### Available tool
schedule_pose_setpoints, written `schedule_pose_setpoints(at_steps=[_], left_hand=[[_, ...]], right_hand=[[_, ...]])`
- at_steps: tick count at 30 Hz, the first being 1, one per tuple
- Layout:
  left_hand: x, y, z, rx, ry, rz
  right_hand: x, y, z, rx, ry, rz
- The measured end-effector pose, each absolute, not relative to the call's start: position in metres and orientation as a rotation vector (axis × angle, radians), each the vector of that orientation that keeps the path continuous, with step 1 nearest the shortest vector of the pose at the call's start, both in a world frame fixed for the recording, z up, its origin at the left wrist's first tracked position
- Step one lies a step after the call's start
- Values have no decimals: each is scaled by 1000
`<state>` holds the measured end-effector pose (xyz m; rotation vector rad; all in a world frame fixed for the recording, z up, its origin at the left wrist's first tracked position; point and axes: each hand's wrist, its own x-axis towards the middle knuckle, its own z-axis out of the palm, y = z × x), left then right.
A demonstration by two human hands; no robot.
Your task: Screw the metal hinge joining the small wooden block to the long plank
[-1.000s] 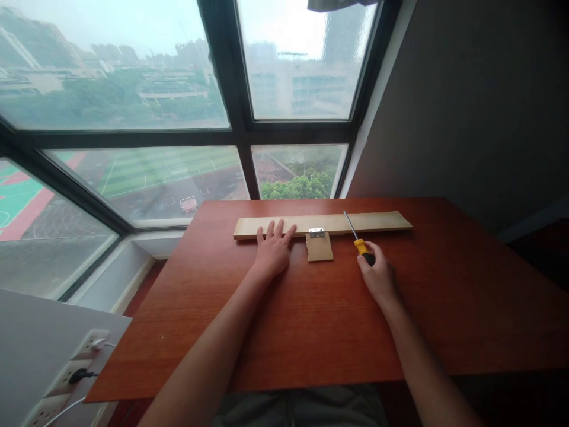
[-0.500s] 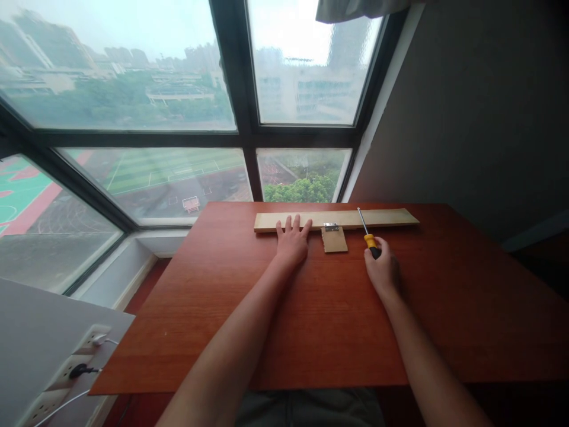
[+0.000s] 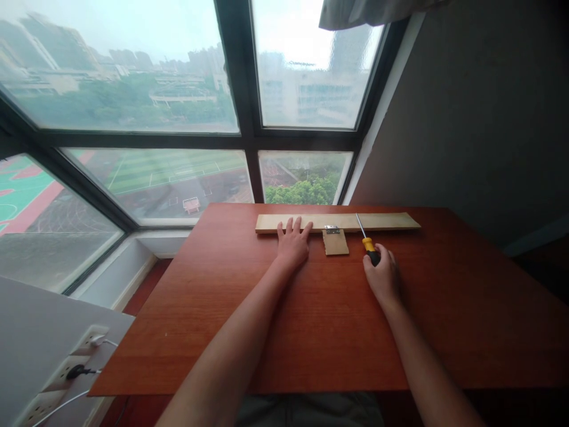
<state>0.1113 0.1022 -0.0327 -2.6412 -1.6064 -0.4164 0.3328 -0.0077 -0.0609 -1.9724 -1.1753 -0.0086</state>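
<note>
A long pale wooden board (image 3: 391, 221) lies crosswise near the far edge of the table. My left hand (image 3: 293, 242) rests with fingers spread on the board's left part. At the middle of the board's near edge sits a small metal hinge (image 3: 331, 229). Below the hinge, a square piece of brown cardboard or thin board (image 3: 336, 244) lies on the table. My right hand (image 3: 381, 270) grips the handle of a yellow and black screwdriver (image 3: 368, 244). Its shaft points away from me, the tip over the board, right of the hinge; whether it touches cannot be told.
The reddish-brown wooden table (image 3: 213, 332) stands against large dark-framed windows (image 3: 249, 142). A grey wall (image 3: 444, 130) rises on the right. At lower left, wall sockets (image 3: 80, 362) hold plugs with cables.
The screwdriver and my right hand have shifted slightly nearer to me relative to the board. My left hand stays on the board. The whole view has moved a little.
</note>
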Motion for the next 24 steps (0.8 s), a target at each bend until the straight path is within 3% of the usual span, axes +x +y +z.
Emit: schedule_pose_setpoints(at_steps=[7, 14, 24], left_hand=[[110, 101, -32, -2648, -1580, -431], [102, 84, -26, -2589, -1524, -681], [79, 56, -25, -2809, -1336, -580]], right_hand=[[333, -8, -61, -1945, -1158, 11], [334, -9, -62, -1871, -1172, -28], [299, -17, -44, -1716, -1509, -362]])
